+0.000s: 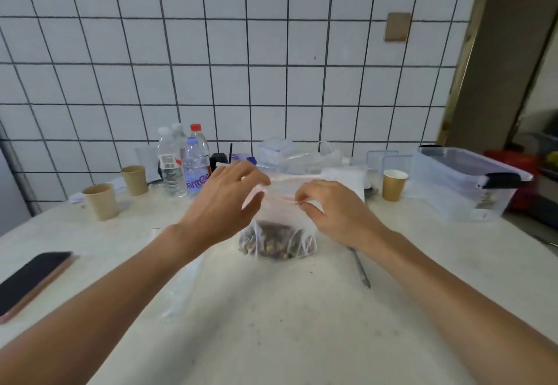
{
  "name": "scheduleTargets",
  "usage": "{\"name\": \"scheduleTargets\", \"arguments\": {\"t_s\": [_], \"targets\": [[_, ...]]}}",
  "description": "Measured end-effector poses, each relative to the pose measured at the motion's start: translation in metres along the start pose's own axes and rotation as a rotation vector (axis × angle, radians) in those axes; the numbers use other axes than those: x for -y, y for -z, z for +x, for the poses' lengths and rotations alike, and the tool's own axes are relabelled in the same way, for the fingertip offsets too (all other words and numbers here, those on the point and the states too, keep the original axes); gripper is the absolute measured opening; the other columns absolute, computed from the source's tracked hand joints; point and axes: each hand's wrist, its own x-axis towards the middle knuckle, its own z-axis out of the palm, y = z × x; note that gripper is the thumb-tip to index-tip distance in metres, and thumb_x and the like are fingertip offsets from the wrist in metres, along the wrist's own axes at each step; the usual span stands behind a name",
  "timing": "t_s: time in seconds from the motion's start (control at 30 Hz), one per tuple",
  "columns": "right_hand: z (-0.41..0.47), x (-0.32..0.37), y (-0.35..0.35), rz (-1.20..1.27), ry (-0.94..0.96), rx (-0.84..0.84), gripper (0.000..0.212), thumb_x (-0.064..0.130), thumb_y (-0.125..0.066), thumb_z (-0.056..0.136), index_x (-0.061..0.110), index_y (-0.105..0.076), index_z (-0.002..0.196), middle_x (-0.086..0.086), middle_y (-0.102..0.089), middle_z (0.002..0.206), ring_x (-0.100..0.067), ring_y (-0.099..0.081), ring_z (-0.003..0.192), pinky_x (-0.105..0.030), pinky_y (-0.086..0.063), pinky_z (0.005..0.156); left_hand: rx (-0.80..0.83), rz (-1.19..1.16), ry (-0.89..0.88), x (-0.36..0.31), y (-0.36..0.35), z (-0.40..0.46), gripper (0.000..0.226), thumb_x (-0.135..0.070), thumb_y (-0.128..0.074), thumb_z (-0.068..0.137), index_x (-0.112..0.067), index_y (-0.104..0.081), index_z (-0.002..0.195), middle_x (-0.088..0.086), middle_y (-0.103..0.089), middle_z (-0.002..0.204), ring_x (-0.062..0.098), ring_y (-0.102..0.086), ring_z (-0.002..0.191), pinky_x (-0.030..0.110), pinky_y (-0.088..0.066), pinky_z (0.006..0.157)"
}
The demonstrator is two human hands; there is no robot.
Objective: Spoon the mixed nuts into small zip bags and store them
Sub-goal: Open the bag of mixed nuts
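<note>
1. Centre of the frame: clear zip bag point(279, 203) standing upright on the pale table point(302, 324), mixed nuts point(276, 241) heaped in its bottom.
2. Left hand point(223, 203) at the bag's upper left corner, fingers and thumb pinching the top strip.
3. Right hand point(329, 212) at the bag's upper right, fingertips pinching the zip line.
4. Just right of the bag, partly under the right wrist: metal spoon point(360, 267) lying flat on the table.
5. Right edge: clear storage box point(465, 185) with lid, a paper cup point(394, 184) beside it.
6. Behind the bag: pile of empty zip bags point(290, 155).
7. Upper left of the table: water bottles point(184, 164), two more paper cups point(101, 202).
8. Lower left: dark phone point(31, 280) lying flat.
</note>
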Motion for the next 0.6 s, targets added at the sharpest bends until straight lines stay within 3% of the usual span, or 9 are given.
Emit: {"name": "scheduleTargets", "arguments": {"t_s": [0.07,0.2,0.37,0.43,0.5,0.6], "targets": [[-0.015,0.021,0.011,-0.041,0.031,0.0,0.011,0.016,-0.063,0.099,0.015,-0.072,0.104,0.002,-0.075,0.104,-0.017,-0.065,0.096,-0.027,-0.045,0.087,-0.064,0.008,-0.02,-0.016,0.019,-0.006,0.018,-0.027,-0.062,0.099,-0.019,-0.072,0.112,-0.002,-0.066,0.111,0.019,-0.06,0.103,0.041,-0.049,0.088],[-0.041,0.047,0.027,-0.067,0.022,-0.014,0.012,0.015,-0.059,0.101,0.013,-0.071,0.103,0.001,-0.074,0.102,-0.021,-0.064,0.096,-0.033,-0.045,0.09,0.141,0.083,0.112,-0.03,0.038,-0.021,0.045,-0.052,-0.043,0.106,-0.024,-0.075,0.092,-0.011,-0.066,0.099,0.015,-0.058,0.099,0.039,-0.04,0.097],[-0.063,0.058,0.036,-0.096,0.004,0.035,0.016,0.022,-0.059,0.101,0.016,-0.073,0.105,0.004,-0.074,0.107,-0.019,-0.063,0.098,-0.034,-0.047,0.092,0.111,0.178,0.408,-0.024,0.04,-0.041,0.054,-0.062,-0.041,0.102,-0.028,-0.076,0.078,-0.005,-0.058,0.136,0.024,-0.045,0.13,0.05,-0.035,0.108],[-0.066,0.058,0.036,-0.106,-0.029,0.102,0.021,0.03,-0.059,0.101,0.021,-0.075,0.111,0.008,-0.073,0.113,-0.015,-0.063,0.104,-0.031,-0.045,0.099,0.243,0.112,0.501,-0.016,0.038,-0.044,0.043,-0.065,-0.05,0.098,-0.032,-0.075,0.084,-0.003,-0.054,0.146,0.024,-0.048,0.134,0.051,-0.041,0.109],[-0.067,0.057,0.033,-0.076,-0.067,0.156,0.027,0.04,-0.059,0.101,0.025,-0.076,0.115,0.01,-0.074,0.114,-0.013,-0.063,0.106,-0.029,-0.044,0.101,0.361,-0.038,0.56,-0.011,0.032,-0.049,0.033,-0.064,-0.061,0.093,-0.035,-0.075,0.095,-0.004,-0.063,0.138,0.018,-0.059,0.122,0.046,-0.05,0.103],[-0.066,0.054,0.026,-0.07,-0.106,0.156,0.03,0.046,-0.054,0.102,0.028,-0.078,0.108,0.009,-0.073,0.105,-0.013,-0.063,0.099,-0.03,-0.044,0.096,0.38,-0.198,0.662,-0.008,0.013,-0.058,0.041,-0.058,-0.072,0.088,-0.029,-0.07,0.118,-0.007,-0.068,0.129,0.015,-0.064,0.113,0.042,-0.054,0.1]]}}
